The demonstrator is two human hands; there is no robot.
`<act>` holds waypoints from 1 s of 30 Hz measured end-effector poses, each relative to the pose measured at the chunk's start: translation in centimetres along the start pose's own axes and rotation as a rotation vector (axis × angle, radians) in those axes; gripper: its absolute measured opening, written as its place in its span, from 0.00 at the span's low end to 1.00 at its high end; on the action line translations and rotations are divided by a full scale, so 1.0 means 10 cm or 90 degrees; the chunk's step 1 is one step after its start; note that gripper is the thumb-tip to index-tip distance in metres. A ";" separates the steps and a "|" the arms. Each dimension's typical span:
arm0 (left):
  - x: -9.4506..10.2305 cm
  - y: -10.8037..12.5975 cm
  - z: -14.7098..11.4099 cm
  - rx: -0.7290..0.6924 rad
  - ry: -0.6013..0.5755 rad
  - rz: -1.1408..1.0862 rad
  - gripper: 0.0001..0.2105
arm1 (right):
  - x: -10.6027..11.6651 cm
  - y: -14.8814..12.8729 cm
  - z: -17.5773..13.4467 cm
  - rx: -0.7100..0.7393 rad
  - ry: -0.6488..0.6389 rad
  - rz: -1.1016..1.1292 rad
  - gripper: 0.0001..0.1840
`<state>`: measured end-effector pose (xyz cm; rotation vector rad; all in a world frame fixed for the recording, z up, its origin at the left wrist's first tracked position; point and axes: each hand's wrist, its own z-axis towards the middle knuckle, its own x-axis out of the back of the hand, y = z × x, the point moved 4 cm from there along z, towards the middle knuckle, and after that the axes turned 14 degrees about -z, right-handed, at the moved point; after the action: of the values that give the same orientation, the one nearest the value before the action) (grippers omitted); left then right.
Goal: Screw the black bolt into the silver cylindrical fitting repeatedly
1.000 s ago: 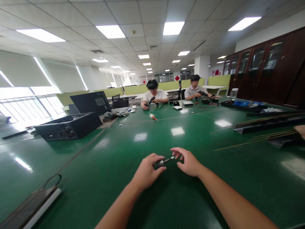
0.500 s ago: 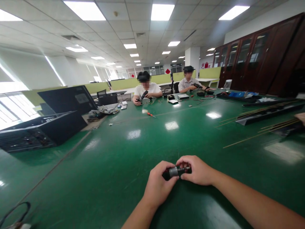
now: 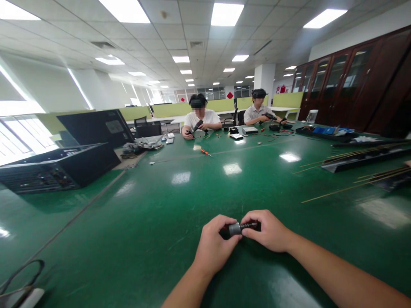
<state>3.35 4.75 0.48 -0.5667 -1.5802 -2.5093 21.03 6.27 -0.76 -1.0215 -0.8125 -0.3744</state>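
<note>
Low in the head view, both my hands meet over the green table. My left hand (image 3: 215, 241) wraps round the dark body of a short cylindrical tool with a grey metal collar (image 3: 235, 229). At the tool's right end, a thinner ribbed dark part (image 3: 249, 225) is pinched between the thumb and fingers of my right hand (image 3: 269, 231). The tool lies roughly level, just above or against the tabletop; I cannot tell which. Most of its body is hidden inside my left palm, and its far right tip behind my right fingers.
On the green table (image 3: 154, 205), an open black metal case (image 3: 90, 167) stands left. An orange screwdriver (image 3: 205, 152) lies mid-table. Thin brass-coloured rods (image 3: 334, 194) and a black channel (image 3: 356, 158) lie right. Two people (image 3: 201, 119) work opposite; a cable (image 3: 35, 278) is at lower left.
My right fingers have closed in towards the grey collar, pinching the ribbed part. My left hand keeps its grip. The whole view has shifted slightly.
</note>
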 end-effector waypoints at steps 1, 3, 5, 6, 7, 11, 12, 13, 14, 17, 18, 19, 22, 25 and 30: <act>0.00 0.00 0.00 0.000 0.001 0.001 0.12 | 0.01 -0.01 0.00 0.001 0.002 -0.002 0.05; 0.00 0.01 0.00 0.000 0.001 0.001 0.11 | 0.02 -0.02 0.00 0.006 0.007 -0.006 0.05; 0.00 0.02 0.00 -0.004 0.002 0.000 0.11 | 0.03 -0.02 0.00 0.012 0.011 -0.010 0.05; 0.00 0.02 0.00 -0.006 0.003 0.001 0.11 | 0.03 -0.02 0.01 0.015 0.013 -0.011 0.05; 0.00 0.02 0.00 -0.008 0.004 0.002 0.11 | 0.04 -0.02 0.01 0.016 0.015 -0.011 0.05; 0.01 0.01 0.01 -0.014 0.017 0.005 0.11 | 0.07 -0.02 0.01 0.015 0.024 -0.015 0.05; 0.01 0.01 0.01 -0.016 0.020 0.004 0.11 | 0.08 -0.02 0.01 0.016 0.024 -0.017 0.05; 0.01 0.01 0.01 -0.017 0.022 0.004 0.11 | 0.09 -0.03 0.01 0.016 0.023 -0.018 0.05; 0.01 0.01 0.01 -0.019 0.023 0.003 0.11 | 0.09 -0.03 0.01 0.017 0.021 -0.020 0.05; 0.01 0.01 0.01 -0.016 0.021 0.004 0.12 | 0.09 -0.03 0.01 0.018 0.022 -0.025 0.05; 0.01 0.01 0.01 -0.014 0.021 0.005 0.12 | 0.09 -0.03 0.01 0.017 0.024 -0.026 0.05; 0.01 0.01 0.01 -0.013 0.020 0.005 0.12 | 0.09 -0.03 0.01 0.017 0.027 -0.027 0.05; 0.01 0.01 0.01 -0.010 0.021 0.003 0.13 | 0.08 -0.03 0.01 0.016 0.032 -0.029 0.04; 0.01 0.01 0.01 -0.013 0.018 0.007 0.12 | 0.08 -0.02 0.01 0.015 0.033 -0.028 0.04; 0.02 0.01 0.01 -0.020 0.025 0.018 0.12 | 0.09 -0.01 0.02 0.012 0.032 -0.028 0.04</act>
<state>3.21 4.84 0.71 -0.5354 -1.5118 -2.5130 21.44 6.47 0.05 -0.9743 -0.7934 -0.4283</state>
